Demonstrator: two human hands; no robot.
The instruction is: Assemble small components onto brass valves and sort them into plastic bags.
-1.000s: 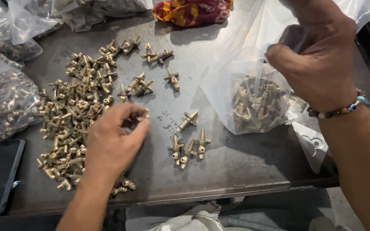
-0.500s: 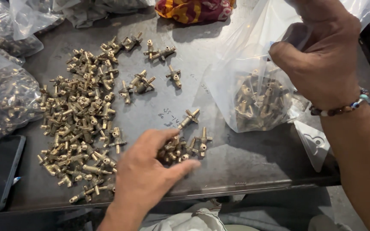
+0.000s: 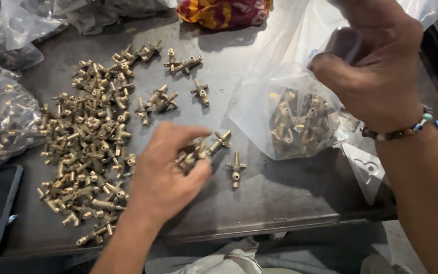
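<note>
The left hand curls around a few brass fittings, seemingly gripped, near the surface front edge; bare room lies rightward; the right hand pinches a clear bag open, fittings inside.

A dark grey metal tabletop carries a wide heap of small brass T-shaped fittings on its left half, with a few strays nearer the far edge and one lying alone toward the front. A clear plastic bag of the same fittings rests to the right (its mouth lifted). More filled clear bags lie at the left edge, and a red-and-yellow patterned cloth at the far edge.
</note>
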